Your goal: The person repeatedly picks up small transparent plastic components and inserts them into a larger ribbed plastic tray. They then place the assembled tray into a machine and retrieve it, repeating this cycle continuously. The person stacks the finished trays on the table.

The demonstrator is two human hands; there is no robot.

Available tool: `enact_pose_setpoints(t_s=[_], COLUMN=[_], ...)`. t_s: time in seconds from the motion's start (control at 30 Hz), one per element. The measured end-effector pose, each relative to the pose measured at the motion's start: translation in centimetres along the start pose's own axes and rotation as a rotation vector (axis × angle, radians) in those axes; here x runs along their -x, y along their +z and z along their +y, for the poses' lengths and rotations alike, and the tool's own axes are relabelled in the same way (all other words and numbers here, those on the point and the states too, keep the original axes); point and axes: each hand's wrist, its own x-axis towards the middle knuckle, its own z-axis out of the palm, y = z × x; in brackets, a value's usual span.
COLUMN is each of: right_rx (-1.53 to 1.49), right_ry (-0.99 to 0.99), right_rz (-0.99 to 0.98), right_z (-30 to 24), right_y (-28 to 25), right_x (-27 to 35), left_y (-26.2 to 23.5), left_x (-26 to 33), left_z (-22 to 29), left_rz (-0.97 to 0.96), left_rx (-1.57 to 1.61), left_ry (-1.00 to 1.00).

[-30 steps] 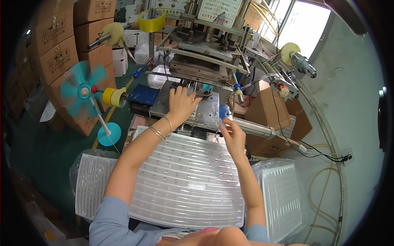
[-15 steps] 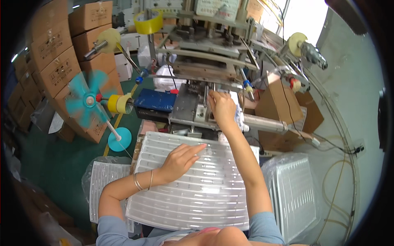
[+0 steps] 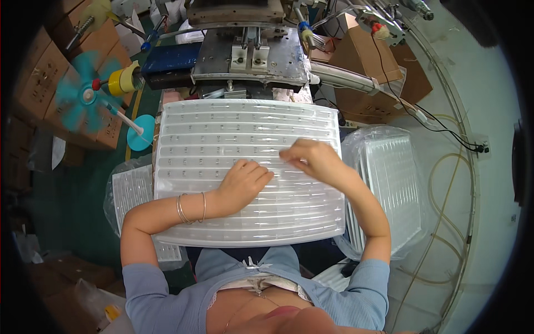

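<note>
A large translucent white plastic tray (image 3: pixel 261 222) with ridged rows lies in front of me, small clear pieces set along its upper rows. My left hand (image 3: pixel 245 183) rests over its middle, fingers curled together; whatever they hold is too small to make out. Just to the right, my right hand (image 3: pixel 314 158) hovers over the tray with thumb and fingers pinched, slightly blurred. Any piece in that pinch cannot be made out. Beyond the tray is a machine's metal plate (image 3: pixel 214 55), bearing a fixture of two silvery blocks (image 3: pixel 248 58); neither hand touches it.
A blue box (image 3: pixel 171 58) sits left of the metal plate. Further left stands a turquoise fan (image 3: pixel 87 97) beside stacked cartons (image 3: pixel 41 72). Bagged trays (image 3: pixel 392 183) lean on the right, another tray (image 3: pixel 133 189) lies left. An open carton (image 3: pixel 361 61) and dangling cables stand back right.
My right hand has come back from the machine's fixture to above the tray. My left hand's outstretched fingers have curled in. The view has tipped downward, and the fixture is now uncovered.
</note>
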Motion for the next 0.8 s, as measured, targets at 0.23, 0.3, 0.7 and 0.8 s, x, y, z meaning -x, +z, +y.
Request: enact_pose_setpoints(t_s=[0.23, 0.3, 0.7, 0.8], right_rx=[0.352, 0.212, -0.404, -0.578], right_ry=[-0.125, -0.106, 0.261, 0.325], right_rz=[-0.151, -0.13, 0.426, 0.351], right_z=[0.2, -0.1, 4.9, 3.8], right_y=[3.2, 2.6, -3.4, -2.6], right_x=[2.2, 1.8, -2.2, -3.0], left_y=[-0.4, -0.5, -6.0, -6.8], left_x=[-0.4, -0.3, -1.9, -2.8], left_z=[-1.0, -0.9, -7.5, -9.6], left_rz=[-0.117, -0.142, 0.289, 0.41], left_rx=[-0.141, -0.135, -0.111, -0.16], left_ry=[-0.101, -0.116, -0.316, -0.42])
